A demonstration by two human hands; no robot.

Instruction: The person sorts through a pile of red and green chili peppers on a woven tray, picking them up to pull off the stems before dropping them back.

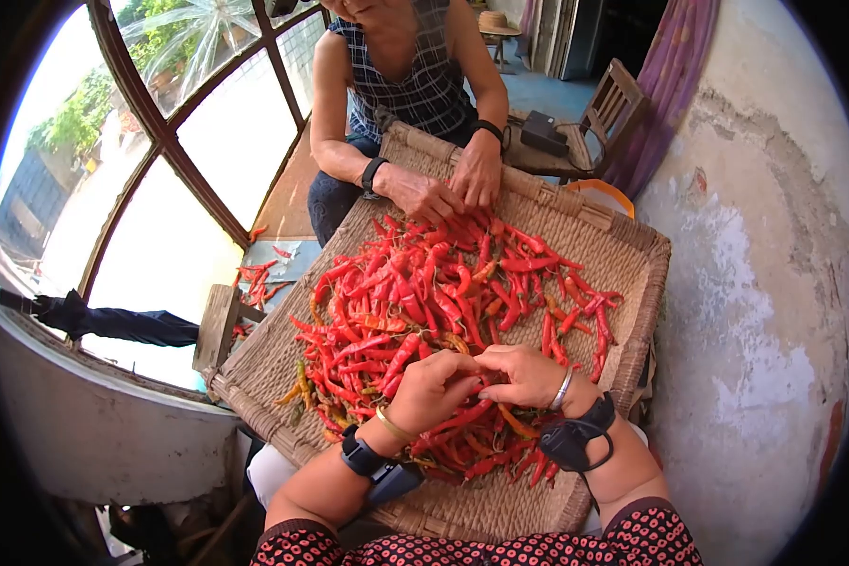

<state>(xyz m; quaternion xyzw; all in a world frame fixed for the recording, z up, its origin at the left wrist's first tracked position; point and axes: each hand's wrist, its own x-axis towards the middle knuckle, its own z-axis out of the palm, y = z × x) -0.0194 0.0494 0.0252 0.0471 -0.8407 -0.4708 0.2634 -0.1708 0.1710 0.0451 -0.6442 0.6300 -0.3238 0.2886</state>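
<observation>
The left hand (431,389) and right hand (524,374) meet fingertip to fingertip over the heap of red chillies (434,311) on the woven tray (623,247); both are curled narrow, pinching a chilli between them, though the fingers hide most of it; across the tray another person's hands (448,186) rest in the chillies, their face cut off by the frame's top.

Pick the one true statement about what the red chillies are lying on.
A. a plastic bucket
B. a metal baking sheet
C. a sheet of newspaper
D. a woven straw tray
D: the red chillies are heaped on a woven straw tray with a plaited rim, over which the left hand and right hand meet, as do another person's hands at the far edge.
</observation>
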